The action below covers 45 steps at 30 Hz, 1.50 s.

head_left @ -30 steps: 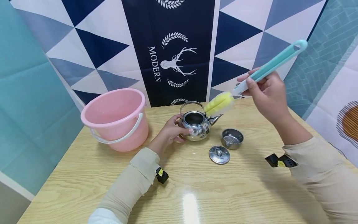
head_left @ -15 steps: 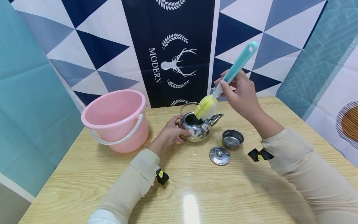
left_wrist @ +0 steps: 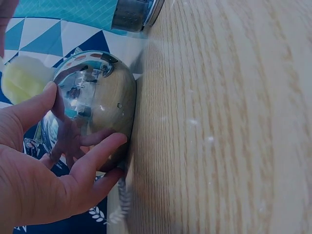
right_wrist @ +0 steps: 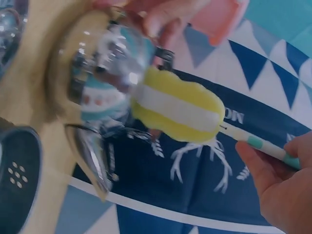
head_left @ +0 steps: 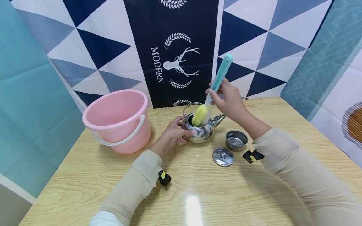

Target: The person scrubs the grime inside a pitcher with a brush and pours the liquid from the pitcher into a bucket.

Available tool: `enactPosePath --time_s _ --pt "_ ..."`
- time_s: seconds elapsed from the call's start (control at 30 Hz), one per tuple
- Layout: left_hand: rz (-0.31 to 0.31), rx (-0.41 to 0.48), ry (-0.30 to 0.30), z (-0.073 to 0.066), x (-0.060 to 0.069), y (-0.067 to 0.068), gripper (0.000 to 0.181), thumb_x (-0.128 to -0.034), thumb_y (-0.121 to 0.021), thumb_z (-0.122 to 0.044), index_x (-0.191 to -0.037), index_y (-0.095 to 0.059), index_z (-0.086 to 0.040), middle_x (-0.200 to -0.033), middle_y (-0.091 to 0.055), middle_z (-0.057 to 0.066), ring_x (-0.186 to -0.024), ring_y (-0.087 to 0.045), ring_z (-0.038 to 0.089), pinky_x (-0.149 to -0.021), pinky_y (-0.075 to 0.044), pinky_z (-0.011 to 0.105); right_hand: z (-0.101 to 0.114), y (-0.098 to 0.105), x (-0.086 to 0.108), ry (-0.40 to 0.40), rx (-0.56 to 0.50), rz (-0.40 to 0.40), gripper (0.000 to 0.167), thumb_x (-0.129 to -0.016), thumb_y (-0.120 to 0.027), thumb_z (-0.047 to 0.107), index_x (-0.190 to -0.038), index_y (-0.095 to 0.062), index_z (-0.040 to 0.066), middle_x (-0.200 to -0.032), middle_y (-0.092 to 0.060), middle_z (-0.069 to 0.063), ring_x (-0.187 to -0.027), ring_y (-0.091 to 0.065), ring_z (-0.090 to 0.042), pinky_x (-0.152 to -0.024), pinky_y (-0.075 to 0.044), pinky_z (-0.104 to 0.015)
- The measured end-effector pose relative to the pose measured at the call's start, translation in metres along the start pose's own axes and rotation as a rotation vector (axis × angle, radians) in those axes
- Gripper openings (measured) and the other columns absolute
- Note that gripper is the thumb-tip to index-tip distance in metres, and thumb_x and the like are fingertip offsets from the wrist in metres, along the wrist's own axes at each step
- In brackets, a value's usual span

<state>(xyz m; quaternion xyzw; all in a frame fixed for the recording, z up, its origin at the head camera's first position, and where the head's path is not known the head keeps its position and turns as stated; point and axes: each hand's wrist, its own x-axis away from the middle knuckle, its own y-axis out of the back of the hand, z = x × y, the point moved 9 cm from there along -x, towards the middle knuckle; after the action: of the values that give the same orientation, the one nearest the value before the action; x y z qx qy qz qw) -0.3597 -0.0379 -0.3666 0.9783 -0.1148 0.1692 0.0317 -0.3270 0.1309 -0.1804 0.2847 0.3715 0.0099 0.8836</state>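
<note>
Head view: the left hand (head_left: 173, 131) grips the metal teapot (head_left: 202, 133) on the table (head_left: 226, 194), the right hand (head_left: 228, 95) pinches the sponge bottle brush (head_left: 217, 81) partly inside, so I'd brace the teapot and twist gently deeper.

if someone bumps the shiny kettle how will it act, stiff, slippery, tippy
The kettle is probably stiff, since its body looks like polished metal. That smooth, mirror-like surface may feel slippery, especially if wet. Its rounded belly and the spout jutting out on one side suggest it might rock or swivel if bumped, though the left hand grips it.
</note>
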Motion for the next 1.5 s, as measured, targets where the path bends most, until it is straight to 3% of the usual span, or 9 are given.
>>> enactPosePath --time_s 0.17,0.37,0.67,0.93,1.07,1.27,1.5 --pt "0.007 0.004 0.001 0.000 0.000 0.000 0.086 -0.0762 -0.080 0.005 -0.145 -0.043 -0.030 -0.154 -0.028 0.009 -0.097 -0.060 0.030 -0.078 -0.058 0.048 -0.007 -0.016 -0.002 -0.008 0.047 0.021 0.024 -0.099 -0.056 0.008 -0.118 -0.052 -0.006 -0.104 -0.068 -0.020 -0.089 -0.069 -0.030 -0.060 -0.057 -0.026" --pt "0.012 0.003 0.003 0.000 0.001 0.000 0.085 -0.0769 -0.080 0.005 -0.145 -0.042 -0.030 -0.155 -0.027 0.010 -0.092 -0.061 0.027 -0.081 -0.057 0.050 -0.006 -0.034 -0.001 0.074 0.113 0.045 0.021 -0.095 -0.062 0.005 -0.113 -0.057 -0.005 -0.098 -0.069 -0.020 -0.084 -0.069 -0.032 -0.068 -0.058 -0.043" --pt "0.014 0.012 -0.005 -0.002 0.002 -0.001 0.082 -0.0772 -0.079 0.005 -0.144 -0.044 -0.028 -0.151 -0.032 0.010 -0.085 -0.059 0.026 -0.078 -0.058 0.049 0.000 -0.054 0.007 0.094 0.088 0.074 0.014 -0.092 -0.063 0.000 -0.106 -0.062 -0.001 -0.096 -0.072 -0.016 -0.085 -0.069 -0.030 -0.071 -0.057 -0.043" --pt "0.012 0.009 -0.004 -0.001 0.002 -0.002 0.084 -0.0767 -0.080 0.004 -0.144 -0.043 -0.029 -0.149 -0.033 0.009 -0.083 -0.060 0.025 -0.074 -0.059 0.047 -0.006 -0.058 0.013 0.097 0.020 0.031 0.013 -0.093 -0.063 0.000 -0.106 -0.061 0.000 -0.097 -0.070 -0.017 -0.089 -0.069 -0.031 -0.076 -0.057 -0.046" --pt "0.012 0.008 -0.003 -0.001 0.003 -0.001 0.084 -0.0769 -0.080 0.004 -0.145 -0.042 -0.028 -0.152 -0.030 0.010 -0.084 -0.060 0.026 -0.075 -0.059 0.047 -0.013 -0.057 0.014 0.039 -0.054 0.025 0.016 -0.094 -0.062 0.001 -0.109 -0.060 -0.003 -0.100 -0.070 -0.019 -0.091 -0.069 -0.032 -0.076 -0.057 -0.044" --pt "0.010 0.003 0.005 -0.001 0.002 -0.001 0.085 -0.0770 -0.080 0.003 -0.145 -0.041 -0.028 -0.155 -0.027 0.010 -0.093 -0.060 0.028 -0.077 -0.058 0.048 -0.028 -0.058 0.015 -0.164 -0.202 0.090 0.022 -0.099 -0.056 0.005 -0.118 -0.053 -0.006 -0.109 -0.067 -0.023 -0.097 -0.066 -0.034 -0.071 -0.060 -0.041" --pt "-0.002 -0.005 0.005 -0.001 0.001 -0.001 0.085 -0.0768 -0.080 0.004 -0.145 -0.043 -0.029 -0.156 -0.025 0.011 -0.101 -0.060 0.029 -0.079 -0.058 0.047 -0.031 -0.057 0.010 -0.289 -0.174 0.167 0.023 -0.103 -0.047 0.006 -0.123 -0.047 -0.005 -0.114 -0.063 -0.024 -0.104 -0.064 -0.036 -0.071 -0.060 -0.042"
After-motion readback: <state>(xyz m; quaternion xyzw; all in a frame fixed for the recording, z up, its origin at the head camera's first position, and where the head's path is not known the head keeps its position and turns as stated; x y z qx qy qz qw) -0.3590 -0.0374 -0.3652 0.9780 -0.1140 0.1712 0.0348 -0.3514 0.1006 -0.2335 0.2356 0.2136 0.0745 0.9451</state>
